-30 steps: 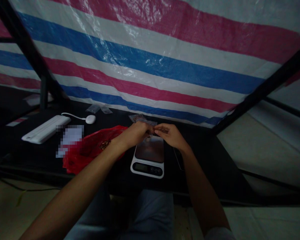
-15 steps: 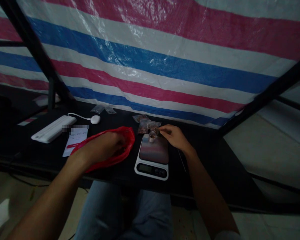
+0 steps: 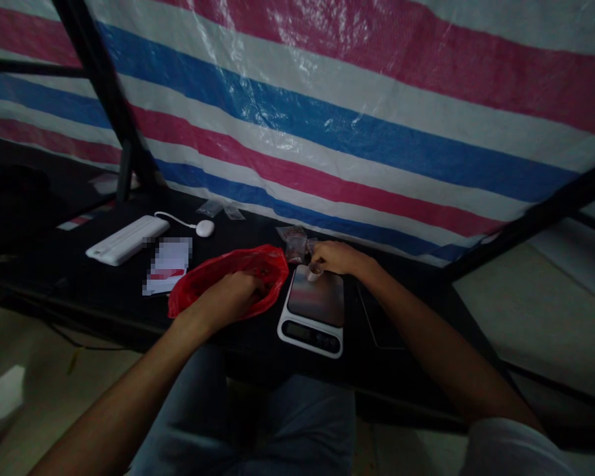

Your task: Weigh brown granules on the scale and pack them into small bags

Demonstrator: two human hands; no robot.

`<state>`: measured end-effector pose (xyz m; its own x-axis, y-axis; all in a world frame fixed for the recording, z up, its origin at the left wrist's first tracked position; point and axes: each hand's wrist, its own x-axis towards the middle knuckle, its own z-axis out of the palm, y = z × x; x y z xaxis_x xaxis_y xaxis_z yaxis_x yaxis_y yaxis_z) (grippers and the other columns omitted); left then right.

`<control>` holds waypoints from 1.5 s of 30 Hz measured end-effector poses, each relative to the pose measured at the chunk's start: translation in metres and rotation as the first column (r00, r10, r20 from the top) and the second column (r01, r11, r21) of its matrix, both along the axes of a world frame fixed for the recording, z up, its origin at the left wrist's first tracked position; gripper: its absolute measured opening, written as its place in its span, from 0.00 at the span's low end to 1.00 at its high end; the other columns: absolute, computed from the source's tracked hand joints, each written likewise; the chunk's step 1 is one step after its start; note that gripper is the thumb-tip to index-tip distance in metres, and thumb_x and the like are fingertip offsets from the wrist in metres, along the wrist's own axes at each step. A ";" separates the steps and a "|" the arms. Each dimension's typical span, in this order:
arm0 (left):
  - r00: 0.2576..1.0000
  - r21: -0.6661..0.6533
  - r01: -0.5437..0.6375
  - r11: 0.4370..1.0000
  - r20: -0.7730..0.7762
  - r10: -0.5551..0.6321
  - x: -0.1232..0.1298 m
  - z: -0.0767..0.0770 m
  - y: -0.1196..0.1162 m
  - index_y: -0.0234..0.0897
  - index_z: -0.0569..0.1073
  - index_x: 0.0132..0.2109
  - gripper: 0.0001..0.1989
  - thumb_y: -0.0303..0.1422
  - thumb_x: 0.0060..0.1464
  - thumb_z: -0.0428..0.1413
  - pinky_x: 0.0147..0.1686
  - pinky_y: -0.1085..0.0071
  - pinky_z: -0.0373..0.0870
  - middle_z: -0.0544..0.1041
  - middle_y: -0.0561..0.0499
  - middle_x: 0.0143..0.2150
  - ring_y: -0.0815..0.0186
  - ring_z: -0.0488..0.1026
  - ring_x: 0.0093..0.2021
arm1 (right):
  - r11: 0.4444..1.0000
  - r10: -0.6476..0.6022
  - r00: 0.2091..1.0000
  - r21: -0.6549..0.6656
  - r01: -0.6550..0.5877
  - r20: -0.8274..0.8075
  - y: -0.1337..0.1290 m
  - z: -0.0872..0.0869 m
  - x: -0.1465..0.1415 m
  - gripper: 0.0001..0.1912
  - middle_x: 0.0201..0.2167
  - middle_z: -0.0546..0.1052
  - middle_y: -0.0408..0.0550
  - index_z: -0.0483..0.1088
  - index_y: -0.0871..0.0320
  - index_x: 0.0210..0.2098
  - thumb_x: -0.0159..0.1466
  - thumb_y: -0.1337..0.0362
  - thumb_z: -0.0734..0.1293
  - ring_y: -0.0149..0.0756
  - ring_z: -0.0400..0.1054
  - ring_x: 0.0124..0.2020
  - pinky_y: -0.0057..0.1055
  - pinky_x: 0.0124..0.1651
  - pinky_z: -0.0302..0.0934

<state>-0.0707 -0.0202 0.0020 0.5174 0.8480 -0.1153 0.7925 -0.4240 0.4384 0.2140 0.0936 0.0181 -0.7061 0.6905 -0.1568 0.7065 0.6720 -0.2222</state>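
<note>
My left hand reaches into an open red plastic bag. Its fingers are bent down among small dark pieces, with the tips hidden, so what they grip does not show. A white kitchen scale with a metal plate stands to the right of the bag. On the plate's far edge sits a small clear cup with a little in it. My right hand is at the cup's far rim, fingers closed together; whatever they hold is too small to make out.
Small zip bags with dark contents lie behind the scale. Further left are empty-looking clear bags, a white power bank, a cabled white puck and a phone. A dark flat object lies under my right forearm. Striped sheeting hangs behind.
My right hand has moved from beside the zip bags leftward to the cup's rim. My left hand stays in the red bag, slightly further right within it. The whole view has shifted.
</note>
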 end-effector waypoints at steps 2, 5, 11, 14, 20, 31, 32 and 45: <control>0.999 -0.007 0.001 1.000 0.047 -0.001 -0.004 -0.001 0.002 0.38 0.82 0.47 0.17 0.24 0.62 0.49 0.46 0.67 0.72 0.84 0.44 0.48 0.56 0.81 0.47 | 1.000 -0.016 0.999 0.004 0.016 -0.050 -0.004 -0.001 0.005 0.09 0.34 0.83 0.46 0.83 0.53 0.31 0.60 0.71 0.70 0.39 0.74 0.37 0.29 0.39 0.60; 0.990 -0.003 0.026 1.000 0.141 -0.025 -0.015 0.000 0.005 0.39 0.83 0.47 0.14 0.27 0.63 0.52 0.49 0.69 0.72 0.84 0.46 0.49 0.59 0.81 0.47 | 0.994 -0.112 0.954 -0.043 0.104 -0.277 -0.016 -0.003 0.017 0.09 0.37 0.83 0.48 0.83 0.56 0.36 0.63 0.68 0.68 0.40 0.75 0.39 0.31 0.42 0.63; 0.967 0.102 0.056 0.993 0.240 -0.080 -0.018 0.024 0.012 0.37 0.82 0.45 0.11 0.28 0.62 0.54 0.46 0.72 0.72 0.84 0.48 0.45 0.64 0.79 0.42 | 0.906 -0.365 0.647 -0.097 0.411 -0.669 -0.052 -0.016 0.039 0.13 0.40 0.83 0.51 0.80 0.58 0.40 0.65 0.57 0.68 0.42 0.76 0.40 0.36 0.44 0.68; 0.944 0.191 0.142 0.971 0.270 -0.191 0.007 0.048 0.021 0.36 0.82 0.44 0.10 0.27 0.61 0.55 0.44 0.74 0.71 0.83 0.48 0.44 0.64 0.79 0.42 | 0.877 -0.401 0.566 -0.122 0.466 -0.720 -0.062 -0.024 0.039 0.13 0.39 0.83 0.51 0.80 0.58 0.39 0.64 0.56 0.69 0.42 0.76 0.39 0.37 0.45 0.68; 0.938 0.329 0.290 0.899 0.087 -0.335 0.082 0.068 0.051 0.36 0.84 0.41 0.11 0.22 0.59 0.56 0.45 0.71 0.72 0.84 0.44 0.41 0.61 0.81 0.43 | 0.879 -0.408 0.528 -0.163 0.449 -0.745 -0.063 -0.033 0.037 0.12 0.39 0.83 0.51 0.80 0.57 0.39 0.63 0.56 0.68 0.42 0.77 0.40 0.38 0.46 0.69; 0.935 0.260 0.354 0.898 -0.125 -0.332 0.115 0.057 0.056 0.28 0.81 0.37 0.13 0.17 0.58 0.52 0.40 0.65 0.76 0.83 0.37 0.35 0.54 0.83 0.38 | 0.902 -0.368 0.596 -0.119 0.414 -0.714 -0.064 -0.035 0.041 0.12 0.41 0.83 0.53 0.80 0.57 0.40 0.66 0.59 0.66 0.43 0.76 0.43 0.40 0.48 0.67; 0.929 0.246 0.369 0.896 -0.099 -0.356 0.114 0.057 0.058 0.29 0.81 0.35 0.12 0.17 0.57 0.53 0.40 0.67 0.75 0.83 0.38 0.34 0.56 0.82 0.38 | 0.902 -0.367 0.597 -0.116 0.416 -0.714 -0.064 -0.035 0.041 0.12 0.41 0.83 0.53 0.80 0.57 0.40 0.66 0.59 0.66 0.43 0.76 0.43 0.40 0.49 0.67; 0.895 0.317 0.333 0.888 0.191 -0.403 0.102 0.039 0.062 0.35 0.81 0.47 0.10 0.26 0.62 0.57 0.53 0.68 0.71 0.80 0.42 0.49 0.59 0.78 0.51 | 0.867 -0.401 0.609 -0.070 0.493 -0.684 -0.065 -0.037 0.040 0.14 0.37 0.82 0.51 0.79 0.57 0.38 0.66 0.55 0.66 0.42 0.75 0.36 0.37 0.40 0.68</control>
